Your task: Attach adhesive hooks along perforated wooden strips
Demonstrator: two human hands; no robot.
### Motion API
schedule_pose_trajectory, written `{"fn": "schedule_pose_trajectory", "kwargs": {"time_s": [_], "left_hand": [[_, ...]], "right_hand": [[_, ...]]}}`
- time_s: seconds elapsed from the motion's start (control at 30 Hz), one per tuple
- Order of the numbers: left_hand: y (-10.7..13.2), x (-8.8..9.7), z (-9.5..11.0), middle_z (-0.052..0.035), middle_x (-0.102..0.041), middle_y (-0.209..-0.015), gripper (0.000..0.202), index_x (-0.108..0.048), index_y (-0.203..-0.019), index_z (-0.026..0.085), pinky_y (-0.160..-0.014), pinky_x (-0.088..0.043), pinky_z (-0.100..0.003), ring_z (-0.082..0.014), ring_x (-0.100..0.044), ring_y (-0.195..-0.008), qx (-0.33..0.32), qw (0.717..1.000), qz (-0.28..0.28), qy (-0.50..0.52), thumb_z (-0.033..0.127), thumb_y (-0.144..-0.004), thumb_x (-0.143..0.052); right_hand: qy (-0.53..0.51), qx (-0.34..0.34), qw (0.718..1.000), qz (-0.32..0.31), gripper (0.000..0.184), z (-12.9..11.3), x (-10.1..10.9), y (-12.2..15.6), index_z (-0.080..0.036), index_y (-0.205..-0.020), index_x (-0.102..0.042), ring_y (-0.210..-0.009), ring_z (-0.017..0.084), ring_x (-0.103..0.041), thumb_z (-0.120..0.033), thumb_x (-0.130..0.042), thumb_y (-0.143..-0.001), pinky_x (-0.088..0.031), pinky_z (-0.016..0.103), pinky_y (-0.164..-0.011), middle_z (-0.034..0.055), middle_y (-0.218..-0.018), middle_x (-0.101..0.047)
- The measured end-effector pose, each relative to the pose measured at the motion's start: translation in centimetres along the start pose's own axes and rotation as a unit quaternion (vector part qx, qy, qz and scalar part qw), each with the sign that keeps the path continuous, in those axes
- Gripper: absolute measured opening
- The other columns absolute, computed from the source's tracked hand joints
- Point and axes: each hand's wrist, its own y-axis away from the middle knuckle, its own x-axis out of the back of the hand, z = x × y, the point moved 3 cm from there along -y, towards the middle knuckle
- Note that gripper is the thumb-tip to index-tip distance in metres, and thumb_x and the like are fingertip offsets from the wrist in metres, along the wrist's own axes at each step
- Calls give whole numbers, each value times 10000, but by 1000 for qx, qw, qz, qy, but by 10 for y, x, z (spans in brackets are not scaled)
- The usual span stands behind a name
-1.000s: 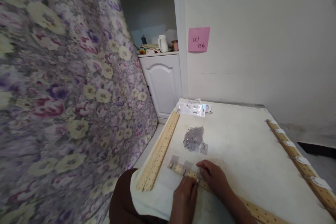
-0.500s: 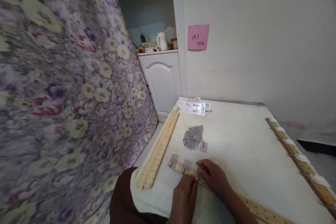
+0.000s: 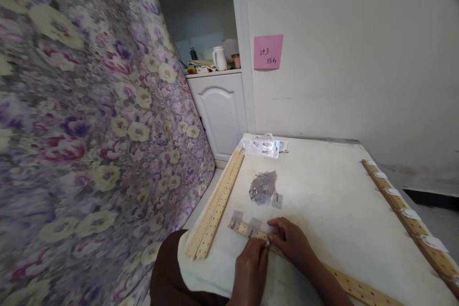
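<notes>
A long wooden strip [image 3: 353, 284] with rows of holes lies slantwise under both hands. My left hand [image 3: 251, 258] is closed, its fingertips pinching at a small metal hook [image 3: 267, 244] on the strip. On the other side of that hook is my right hand [image 3: 292, 244], its fingers bent and the thumb against the strip; what they grip is hidden. Two clear plastic squares [image 3: 237, 217] with small metal pieces sit along the strip's far left end. Beyond the hands is a pile of clear squares with metal hooks [image 3: 263, 186], one single square [image 3: 277, 200] beside it.
Two pale perforated strips [image 3: 215, 210] lie along the table's left side. At the right edge runs another wooden strip [image 3: 398, 203] bearing several white round pieces. Clear packaging [image 3: 260, 147] rests at the back. A floral curtain [image 3: 107, 129] hangs left; the wall [image 3: 340, 57] stands behind.
The view has shifted very slightly. Both hands stay at the same spot on the strip, and the metal hook between them now shows a little more clearly.
</notes>
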Motion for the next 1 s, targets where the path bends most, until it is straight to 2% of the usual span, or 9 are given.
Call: {"fn": "schedule_pose_trajectory", "kwargs": {"time_s": [0.23,0.4,0.57,0.8,1.0], "left_hand": [[8,6,-1,-47,-657,-865,146,-654,-917,230,-758,-463,-254,-182,-617,-820,-27,999,-8,-18,267,-895,-514],[19,6,-6,-48,-608,-859,201,-625,-956,207,-738,-492,-252,-158,-601,-812,-120,992,-24,-44,205,-924,-428],[23,-2,-18,-66,-589,-877,280,-595,-1094,198,-713,-517,-263,-162,-588,-816,-185,979,-23,-77,149,-916,-385],[24,-10,-41,-107,-608,-998,425,-494,-1288,214,-782,-530,-330,-202,-582,-916,-216,970,-2,-109,119,-895,-360],[26,-12,-45,-104,-621,-983,440,-462,-1328,233,-756,-534,-335,-207,-584,-889,-248,960,24,-131,151,-911,-345]], "right_hand": [[5,-8,1000,-5,343,-2,1,-1,-183,-1015,-659,-737,190,-594,-256,-602,-685,-426,295,-696,38,-805,-671],[6,-18,1000,-5,342,-3,1,-1,-189,-1015,-659,-727,183,-592,-265,-602,-686,-419,283,-685,27,-787,-669],[5,-21,1000,-6,340,-1,0,-2,-197,-1009,-658,-735,180,-592,-258,-607,-679,-419,278,-696,23,-794,-671],[8,-17,1000,1,331,0,0,-2,-201,-1001,-658,-763,187,-596,-259,-609,-678,-422,283,-710,28,-826,-676],[6,-11,1000,5,326,-2,1,0,-194,-1007,-658,-751,185,-599,-260,-598,-694,-423,287,-709,29,-807,-672]]}}
